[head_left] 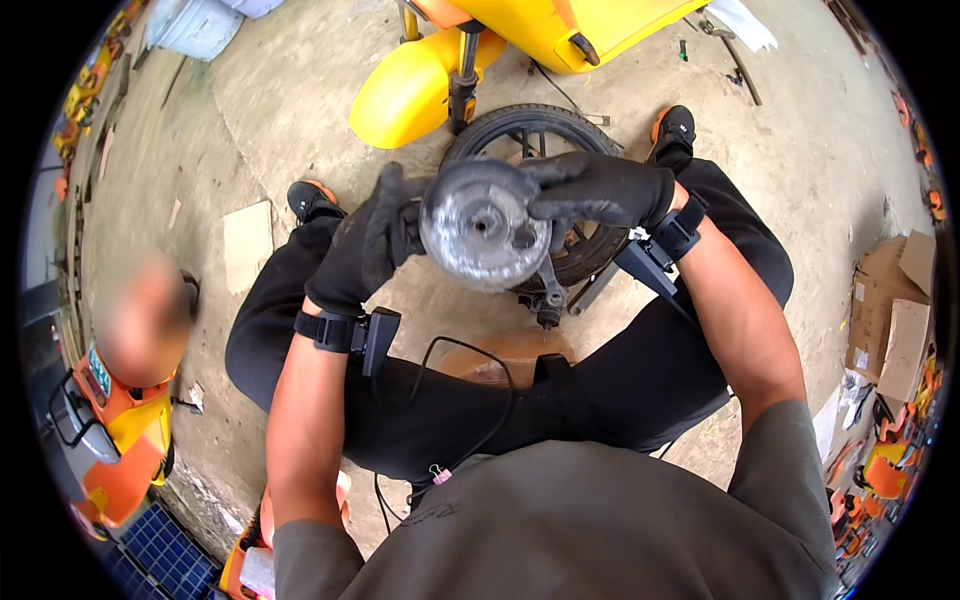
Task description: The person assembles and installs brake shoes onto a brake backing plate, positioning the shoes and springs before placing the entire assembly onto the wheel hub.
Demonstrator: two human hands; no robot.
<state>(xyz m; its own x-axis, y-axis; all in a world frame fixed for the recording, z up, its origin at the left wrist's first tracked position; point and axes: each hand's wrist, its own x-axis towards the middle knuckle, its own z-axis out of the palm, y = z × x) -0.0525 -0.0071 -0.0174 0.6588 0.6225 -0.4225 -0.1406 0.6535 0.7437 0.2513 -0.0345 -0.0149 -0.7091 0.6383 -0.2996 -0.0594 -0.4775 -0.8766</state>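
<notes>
Between my gloved hands I hold a round, worn metal disc [476,245] with a hole at its centre. My left hand [372,232] has its fingers closed at the disc's left side. My right hand [600,192] grips the disc's upper right edge, thumb on its face. Beneath them is a black-tyred spoked wheel [510,130] between my legs, partly hidden by the disc, with a metal arm or fitting [550,290] showing below. A black cable [502,372] loops across my lap.
A yellow vehicle body [580,30] with front mudguard and fork stands ahead. Buckets [195,30] are at upper left, a flat board [248,245] left of my leg, cardboard boxes [890,310] at right. Orange and yellow vehicle parts [130,440] lie at lower left, below a blurred patch.
</notes>
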